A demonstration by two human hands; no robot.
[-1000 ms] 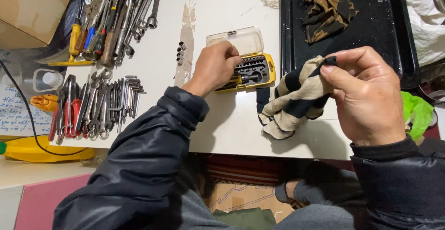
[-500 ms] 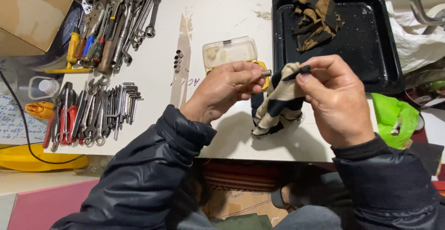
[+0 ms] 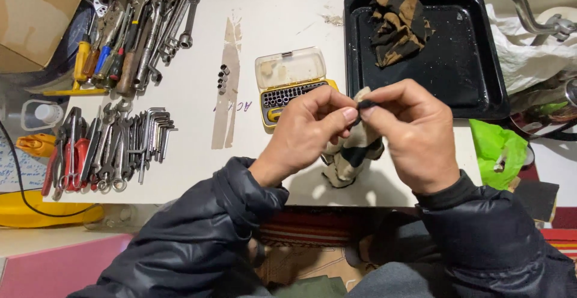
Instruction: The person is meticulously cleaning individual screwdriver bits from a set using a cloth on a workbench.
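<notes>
My left hand and my right hand meet above the white table's near edge. Their fingertips pinch one small dark piece between them. A striped beige and black rag hangs from my right hand below the fingers. Just behind my left hand lies an open yellow bit and socket case with a clear lid. I cannot tell what the small piece is.
A black tray at the back right holds a crumpled brown rag. Wrenches, pliers and screwdrivers lie in rows on the left. Several small sockets stand by a tape strip. A green bag lies right.
My left hand left the yellow case and came to my right hand. Both hands now pinch the small piece together, with the rag drawn closer to the table's middle.
</notes>
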